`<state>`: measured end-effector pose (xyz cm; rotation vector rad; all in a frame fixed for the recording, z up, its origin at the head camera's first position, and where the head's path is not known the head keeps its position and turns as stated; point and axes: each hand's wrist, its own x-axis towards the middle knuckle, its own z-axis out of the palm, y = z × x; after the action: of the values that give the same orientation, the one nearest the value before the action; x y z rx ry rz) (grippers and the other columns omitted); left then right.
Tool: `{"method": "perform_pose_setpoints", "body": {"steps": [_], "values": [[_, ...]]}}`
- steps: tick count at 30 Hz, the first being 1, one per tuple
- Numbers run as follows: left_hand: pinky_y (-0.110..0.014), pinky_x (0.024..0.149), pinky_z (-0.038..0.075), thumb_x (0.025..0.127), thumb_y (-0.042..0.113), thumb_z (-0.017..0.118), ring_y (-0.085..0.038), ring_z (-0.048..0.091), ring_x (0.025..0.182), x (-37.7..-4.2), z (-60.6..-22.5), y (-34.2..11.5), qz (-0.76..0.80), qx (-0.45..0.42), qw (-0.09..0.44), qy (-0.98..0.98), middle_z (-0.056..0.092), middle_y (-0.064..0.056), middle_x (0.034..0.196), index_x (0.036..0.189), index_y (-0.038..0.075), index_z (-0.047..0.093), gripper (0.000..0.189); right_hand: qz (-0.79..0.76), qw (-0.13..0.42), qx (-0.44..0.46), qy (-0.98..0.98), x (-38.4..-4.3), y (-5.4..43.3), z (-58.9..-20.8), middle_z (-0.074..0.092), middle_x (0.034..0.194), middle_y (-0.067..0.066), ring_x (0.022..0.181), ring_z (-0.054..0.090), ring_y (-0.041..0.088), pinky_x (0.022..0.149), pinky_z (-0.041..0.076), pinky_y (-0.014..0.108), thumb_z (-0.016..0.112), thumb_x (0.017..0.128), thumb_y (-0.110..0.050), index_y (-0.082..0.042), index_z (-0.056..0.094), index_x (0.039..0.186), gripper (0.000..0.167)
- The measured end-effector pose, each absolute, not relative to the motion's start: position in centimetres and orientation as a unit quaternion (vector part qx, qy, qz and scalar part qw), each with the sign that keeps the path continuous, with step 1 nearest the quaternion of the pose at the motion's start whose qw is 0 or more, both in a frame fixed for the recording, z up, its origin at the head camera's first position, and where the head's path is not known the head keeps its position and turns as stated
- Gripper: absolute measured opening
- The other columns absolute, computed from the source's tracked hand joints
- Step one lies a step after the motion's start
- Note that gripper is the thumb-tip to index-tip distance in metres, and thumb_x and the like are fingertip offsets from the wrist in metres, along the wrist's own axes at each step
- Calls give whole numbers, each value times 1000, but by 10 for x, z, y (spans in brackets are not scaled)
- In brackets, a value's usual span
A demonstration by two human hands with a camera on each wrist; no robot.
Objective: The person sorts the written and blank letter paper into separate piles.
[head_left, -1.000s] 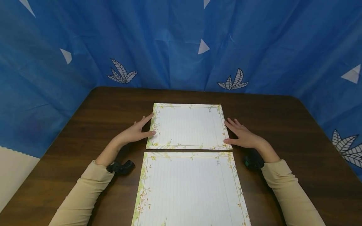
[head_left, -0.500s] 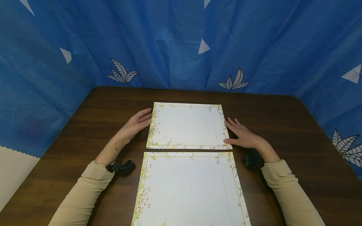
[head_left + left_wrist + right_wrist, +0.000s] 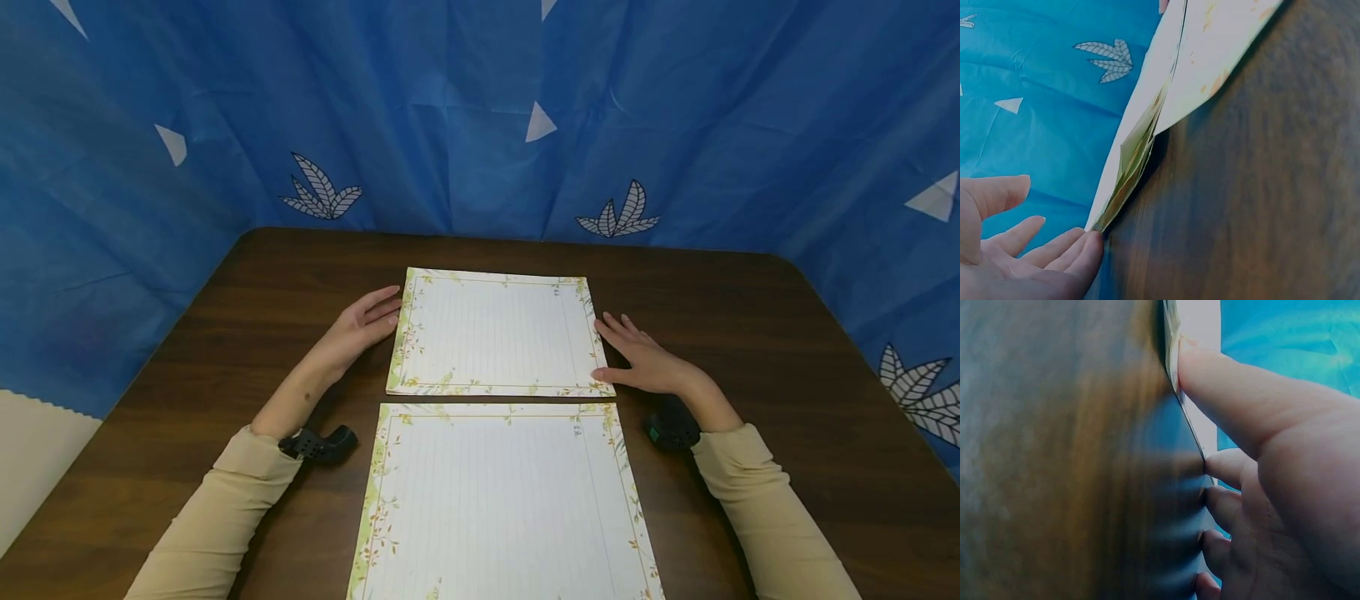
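Note:
A thin stack of lined stationery paper, bordered with green and orange leaves, lies on the far part of the table. At its left edge is my left hand, fingers extended and thumb off the paper. The left wrist view shows those fingertips right at a corner of the stack, where layered sheet edges fan slightly apart. My right hand rests spread at the right edge. Its thumb lies against the paper's edge in the right wrist view, with the other fingertips down by the table.
A second lined sheet with the same border lies nearer, a narrow gap from the stack. Both are on a dark wooden table. A blue curtain hangs behind the far edge. Each wrist wears a black camera.
My left thumb has come off the paper, and the left hand has turned and shifted slightly away along the edge. The stack's far left corner sits slightly farther back. My right hand has stayed put.

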<state>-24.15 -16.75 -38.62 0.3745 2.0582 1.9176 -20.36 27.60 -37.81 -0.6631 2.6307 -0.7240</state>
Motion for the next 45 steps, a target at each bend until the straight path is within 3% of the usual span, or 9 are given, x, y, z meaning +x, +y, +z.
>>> {"method": "perform_pose_setpoints", "body": {"steps": [5, 9, 16, 29, 45], "values": [[-34, 103, 30, 98, 7, 47, -27, 30, 133, -240, -383, -166, 672, 117, 158, 714, 28, -20, 147, 149, 4, 20, 57, -256, 165, -233, 923, -204, 276, -378, 1, 150, 28, 134, -8, 47, 100, -1, 66, 60, 91, -37, 5, 14, 147, 84], [-42, 107, 22, 99, 9, 48, -27, 22, 136, -238, -381, -163, 657, 121, 169, 725, 19, -19, 150, 150, 6, 16, 60, -258, 167, -233, 923, -204, 276, -378, 1, 150, 28, 134, -9, 47, 100, -1, 66, 60, 91, -38, 5, 14, 147, 84], [-42, 109, 15, 100, 11, 44, -25, 14, 138, -237, -383, -162, 651, 129, 179, 726, 14, -17, 152, 150, 6, 14, 59, -263, 167, -234, 921, -203, 276, -378, 1, 150, 28, 134, -9, 47, 99, -2, 67, 60, 91, -37, 5, 14, 147, 84], [-44, 107, 21, 102, 9, 38, -26, 19, 137, -239, -386, -163, 665, 131, 181, 713, 16, -19, 151, 149, 0, 13, 54, -258, 164, -238, 922, -202, 275, -377, 1, 150, 29, 133, -8, 48, 100, -2, 66, 60, 91, -35, 6, 14, 146, 83], [-39, 108, 18, 103, 12, 36, -22, 15, 138, -238, -385, -158, 703, 121, 195, 673, 11, -14, 153, 150, 7, 2, 58, -256, 164, -231, 924, -203, 275, -378, 1, 150, 28, 134, -8, 47, 100, -2, 66, 59, 91, -39, 4, 14, 147, 84]]}}
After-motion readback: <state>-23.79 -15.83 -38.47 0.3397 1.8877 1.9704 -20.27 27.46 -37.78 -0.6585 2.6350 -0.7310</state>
